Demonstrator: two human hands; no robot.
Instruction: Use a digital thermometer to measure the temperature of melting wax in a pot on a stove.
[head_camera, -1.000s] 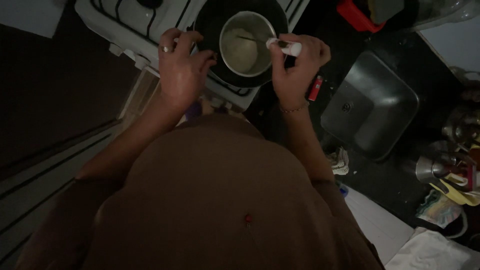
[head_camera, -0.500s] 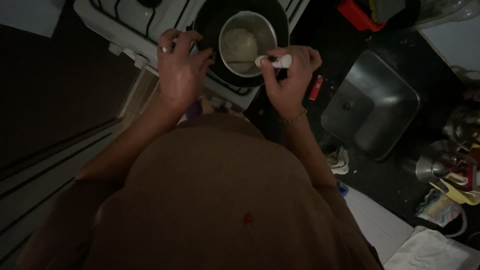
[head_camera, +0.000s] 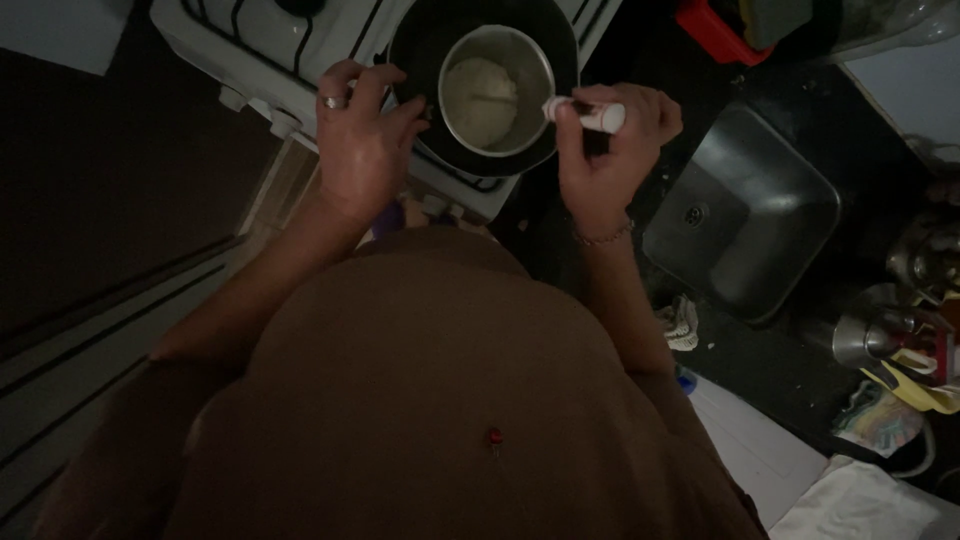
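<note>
- the steel pot (head_camera: 497, 92) sits inside a wider dark pan (head_camera: 480, 160) on the white gas stove (head_camera: 290, 50), at the far middle of the view; it holds something pale, rice or a thick mash by the look of it, though the dim light keeps me from telling which.
- risk, as i judge it: the pot only rests inside the pan, so a hard push with the utensil could tilt or slide it, and the pale food could spill over the rim.
- risk: the left hand (head_camera: 362, 140) lies right at the pan's left edge; if the stove is lit, and no flame shows, the fingers could be burned.
- risk: the utensil's white handle (head_camera: 590, 114) is pinched near its end, so a slip could drop it into the pot.
- left hand: fingers spread and curled, tips on or just beside the pan's rim, a ring on one finger; it looks braced there, and i cannot tell whether it truly grips the rim.
- right hand (head_camera: 610, 150): closed round the white handle, knuckles up, the handle pointing left to the pot's right rim; a thin bracelet at the wrist.
- both forearms reach away from the brown-clad body toward the stove, elbows out.
- to the right, a steel sink (head_camera: 745, 215) is set in the dark desk (head_camera: 770, 370), well apart from the pot, with cups and clutter at the far right.
</note>
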